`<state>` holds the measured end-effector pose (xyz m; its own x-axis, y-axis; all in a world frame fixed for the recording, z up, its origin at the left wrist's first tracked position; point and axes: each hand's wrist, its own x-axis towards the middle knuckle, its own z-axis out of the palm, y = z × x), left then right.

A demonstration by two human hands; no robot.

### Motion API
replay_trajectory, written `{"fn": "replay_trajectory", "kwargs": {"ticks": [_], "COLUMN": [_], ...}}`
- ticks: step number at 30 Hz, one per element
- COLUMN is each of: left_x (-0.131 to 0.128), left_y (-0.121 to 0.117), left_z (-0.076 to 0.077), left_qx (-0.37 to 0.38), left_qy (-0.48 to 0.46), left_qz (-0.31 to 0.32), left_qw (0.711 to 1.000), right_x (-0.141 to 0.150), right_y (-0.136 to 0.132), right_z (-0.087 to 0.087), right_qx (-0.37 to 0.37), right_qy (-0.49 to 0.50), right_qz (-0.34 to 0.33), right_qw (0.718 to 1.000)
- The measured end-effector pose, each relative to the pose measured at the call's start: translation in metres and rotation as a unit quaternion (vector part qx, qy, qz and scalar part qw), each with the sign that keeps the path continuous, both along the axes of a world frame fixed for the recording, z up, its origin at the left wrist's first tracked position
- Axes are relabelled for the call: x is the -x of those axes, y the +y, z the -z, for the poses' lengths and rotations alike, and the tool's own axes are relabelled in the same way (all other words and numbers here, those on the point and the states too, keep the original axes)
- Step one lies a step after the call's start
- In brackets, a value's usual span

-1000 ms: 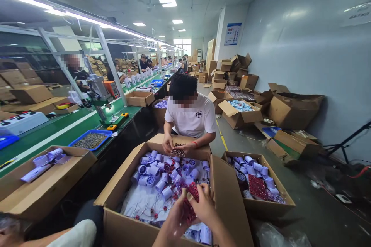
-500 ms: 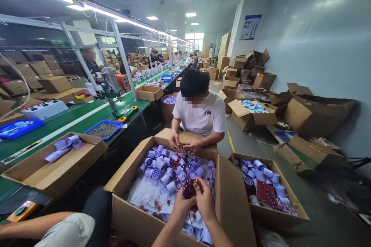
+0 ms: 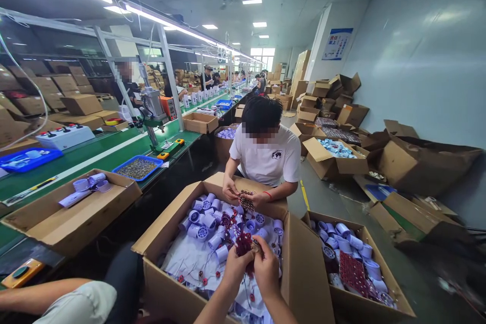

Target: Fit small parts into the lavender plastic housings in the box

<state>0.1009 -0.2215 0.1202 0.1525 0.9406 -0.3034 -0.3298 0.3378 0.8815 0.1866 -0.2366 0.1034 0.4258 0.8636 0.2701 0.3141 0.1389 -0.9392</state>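
Note:
My left hand (image 3: 238,267) grips a dark red panel (image 3: 243,243) that looks like joined small round circuit boards. Close beside it, my right hand (image 3: 266,266) pinches a small round part (image 3: 256,247) at the panel's near edge; its details are blurred. Both hands are over an open cardboard box (image 3: 152,245). Inside, lavender plastic cups (image 3: 208,220) lie heaped behind a white sheet (image 3: 182,258). Small red round pieces with thin wires (image 3: 205,281) are scattered on the sheet.
Opposite sits a co-worker (image 3: 266,157), holding a similar dark panel (image 3: 246,201). A second box (image 3: 395,283) of lavender cups stands right. On the left, a shallow carton (image 3: 41,228) and a blue tray (image 3: 125,164) rest along the green bench. Another person's arm (image 3: 41,293) is at lower left.
The view has shifted slightly left. My hands stay together at the red panel, the right fingers more closely pinched at its edge. The co-worker's panel is now tilted more upright.

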Motion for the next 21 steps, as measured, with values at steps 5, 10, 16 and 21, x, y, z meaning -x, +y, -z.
{"fn": "replay_trajectory", "kwargs": {"ticks": [5, 10, 16, 21], "left_x": [-0.002, 0.007, 0.015, 0.017], "left_y": [0.010, 0.017, 0.015, 0.014], "left_z": [-0.002, -0.005, -0.019, -0.018], "left_qx": [-0.014, -0.017, -0.028, -0.021], "left_qy": [0.001, 0.022, 0.022, 0.020], "left_qz": [0.004, 0.041, 0.166, 0.182], "left_qw": [1.000, 0.999, 0.986, 0.983], "right_x": [-0.009, -0.031, -0.031, -0.022], "right_y": [0.008, 0.023, 0.031, 0.028], "right_z": [0.006, 0.007, -0.005, -0.010], "right_qx": [0.018, 0.051, 0.095, 0.095], "right_qy": [0.056, 0.093, 0.196, 0.239], "right_qz": [0.033, 0.047, -0.136, -0.185], "right_qw": [0.998, 0.993, 0.966, 0.949]}}
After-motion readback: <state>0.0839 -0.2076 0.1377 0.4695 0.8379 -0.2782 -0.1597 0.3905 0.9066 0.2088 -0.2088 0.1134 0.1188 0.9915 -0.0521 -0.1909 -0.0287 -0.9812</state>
